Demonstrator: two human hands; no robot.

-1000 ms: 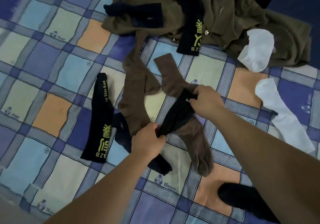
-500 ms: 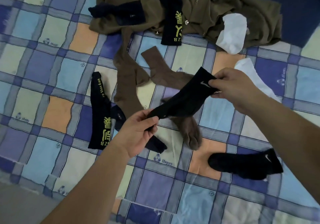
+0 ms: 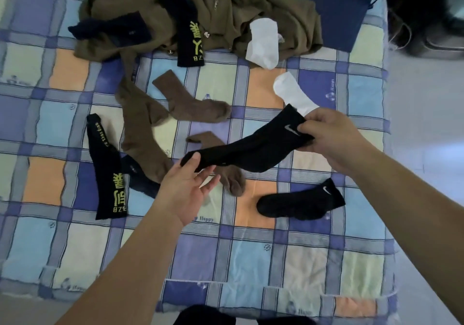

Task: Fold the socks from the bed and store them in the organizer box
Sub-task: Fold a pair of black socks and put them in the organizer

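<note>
A black sock with a grey swoosh (image 3: 251, 153) hangs stretched between my hands above the checked bedsheet (image 3: 251, 257). My right hand (image 3: 326, 136) grips its cuff. My left hand (image 3: 185, 189) is palm up, its thumb pinching the toe against the fingers, which are loosely spread. The matching black sock (image 3: 301, 201) lies flat on the sheet below my right forearm. No organizer box can be made out for certain.
Several loose socks lie around: two white (image 3: 263, 40) (image 3: 291, 96), brown ones (image 3: 190, 103) (image 3: 143, 133), two black with yellow characters (image 3: 108, 174) (image 3: 190, 38), a navy one (image 3: 110, 27). An olive garment (image 3: 226, 5) and a dark blue flat thing (image 3: 321, 5) lie at the back. The bed's edge runs along the right.
Both hands lifted the black sock off the brown socks and carried it to the right, stretching it out. My left hand's fingers have loosened. The matching black sock has come fully into view.
</note>
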